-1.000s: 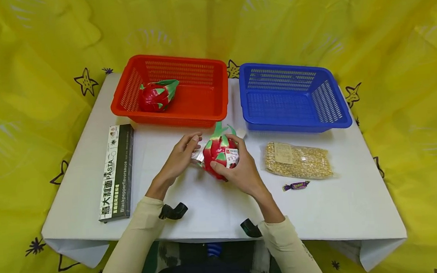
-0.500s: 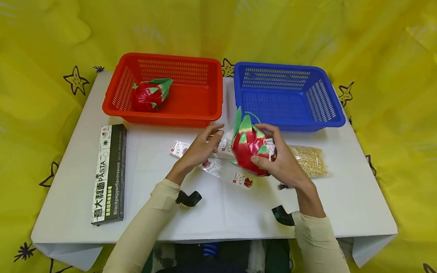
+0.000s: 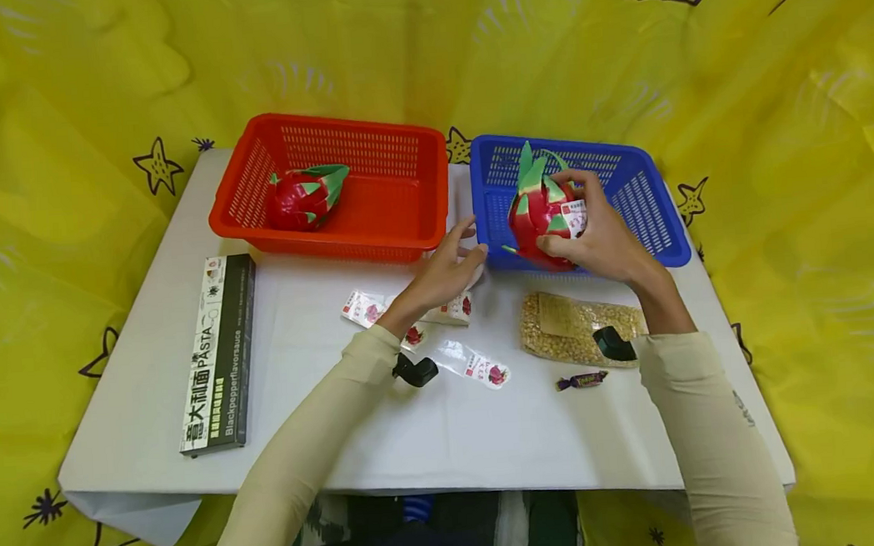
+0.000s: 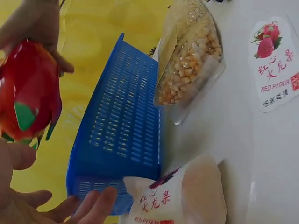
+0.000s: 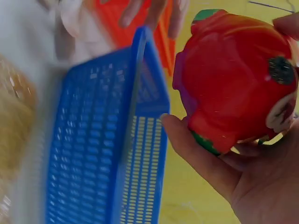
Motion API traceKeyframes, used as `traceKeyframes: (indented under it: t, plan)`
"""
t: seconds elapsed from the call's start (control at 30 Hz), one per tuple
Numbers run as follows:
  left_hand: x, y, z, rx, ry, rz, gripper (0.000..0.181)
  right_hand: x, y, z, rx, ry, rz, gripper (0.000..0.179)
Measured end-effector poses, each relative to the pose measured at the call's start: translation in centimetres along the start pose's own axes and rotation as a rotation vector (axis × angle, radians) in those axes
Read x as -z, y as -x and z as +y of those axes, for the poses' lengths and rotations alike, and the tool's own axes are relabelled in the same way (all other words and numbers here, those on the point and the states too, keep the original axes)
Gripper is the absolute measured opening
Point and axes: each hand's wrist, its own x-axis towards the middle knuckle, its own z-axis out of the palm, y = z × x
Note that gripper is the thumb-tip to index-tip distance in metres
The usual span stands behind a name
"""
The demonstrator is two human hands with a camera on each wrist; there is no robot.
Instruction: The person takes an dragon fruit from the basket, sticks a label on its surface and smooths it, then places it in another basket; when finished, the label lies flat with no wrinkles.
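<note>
My right hand (image 3: 603,233) grips a red dragon fruit (image 3: 535,217) with green leaf tips and a white label, thumb on the near side. The fruit is over the left part of the blue basket (image 3: 647,210), leaves pointing up in the head view. The right wrist view shows the fruit's glossy underside (image 5: 229,79) above the basket's rim. My left hand (image 3: 444,272) is at the basket's front left corner, fingers spread, holding nothing. Below it lies a pale packet (image 4: 201,191) printed with a pitaya label. A clear strip with pitaya labels (image 3: 488,370) lies nearby.
The red basket (image 3: 391,201) at the back left holds another dragon fruit (image 3: 301,199). A long pasta box (image 3: 216,353) lies at the left. In front of the blue basket are a bag of corn kernels (image 3: 553,333) and a purple wrapped candy (image 3: 581,380).
The right hand has carried the dragon fruit from the table's middle rightward and back, over the blue basket. The left hand has come off the fruit's side and moved right, uncovering the label strip.
</note>
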Motion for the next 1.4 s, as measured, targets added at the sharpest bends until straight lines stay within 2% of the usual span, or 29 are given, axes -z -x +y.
traceKeyframes:
  t: [0.13, 0.37, 0.67, 0.9, 1.13, 1.4]
  plan:
    - [-0.4, -1.1, -0.3, 0.011, 0.025, 0.028, 0.068, 1.0, -3.0, 0.4, -0.003, 0.018, -0.088, 0.089]
    - [-1.0, -2.4, -1.4, 0.054, 0.238, -0.001, 0.065, 2.0, -7.2, 1.7, -0.074, 0.071, -0.232, 0.088]
    - [-1.2, -2.6, -2.1, 0.037, 0.250, 0.001, 0.065, 1.1, -10.5, 3.7, -0.157, 0.102, -0.374, 0.089]
    - [-1.1, -2.7, -2.3, 0.044, 0.311, 0.014, 0.064, -0.1, -11.8, 4.7, -0.181, 0.079, -0.394, 0.086]
    - [-1.3, -2.9, -2.3, 0.051, 0.336, 0.005, 0.064, -1.1, -12.3, 5.9, -0.252, 0.087, -0.411, 0.086]
    - [-1.1, -3.4, -2.4, 0.032, 0.373, 0.015, 0.064, -1.4, -13.2, 6.9, -0.278, 0.029, -0.391, 0.090]
